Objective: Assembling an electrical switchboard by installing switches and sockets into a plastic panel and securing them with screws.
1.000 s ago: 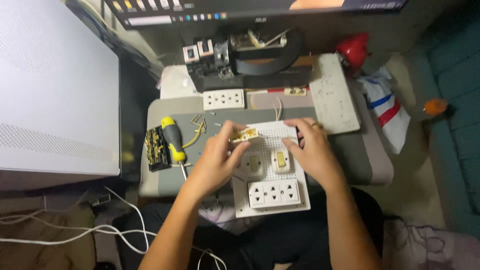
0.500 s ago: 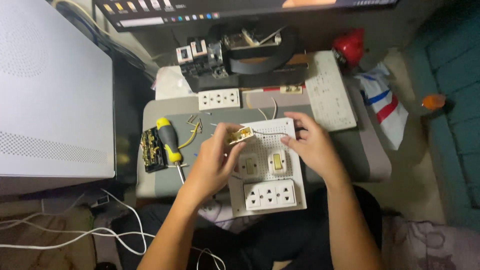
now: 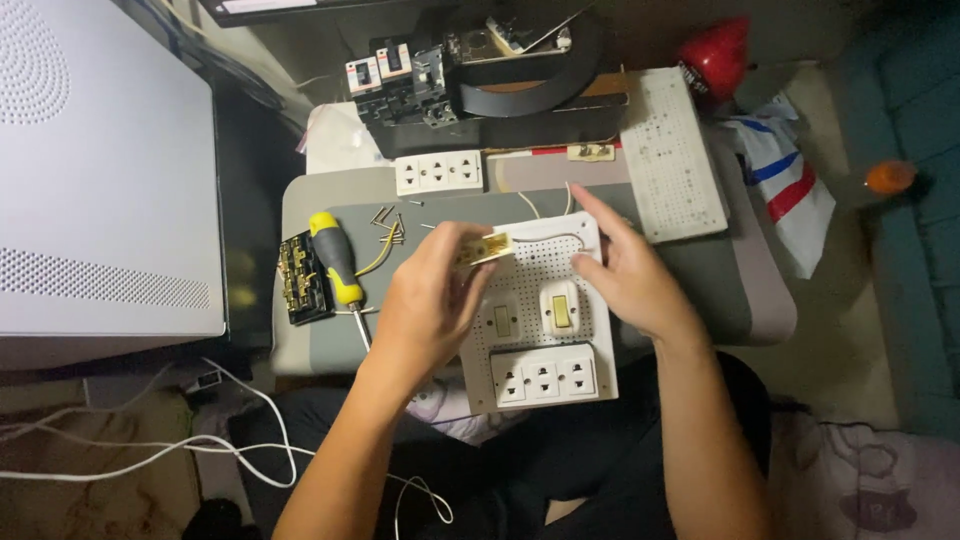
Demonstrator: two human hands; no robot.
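Brass part (image 3: 488, 247) in left hand (image 3: 430, 305) (pinched)

Left hand (image 3: 425, 305) pinches a small switch part (image 3: 487, 248) over the perforated board (image 3: 560, 262) (right hand (image 3: 630, 280) steadies it).

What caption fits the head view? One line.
Left hand holds a small yellow part over a white perforated board; right hand steadies it.

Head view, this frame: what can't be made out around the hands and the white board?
- Small yellowish part in the left hand: the fingers cover most of it, so its kind is unclear.
- Perforated board: its right edge is hidden under the right hand.
- Screwdriver: its tip is hidden behind the left wrist.
- Small metal bits by the screwdriver: too small to identify.
- Black block: too dark to read.
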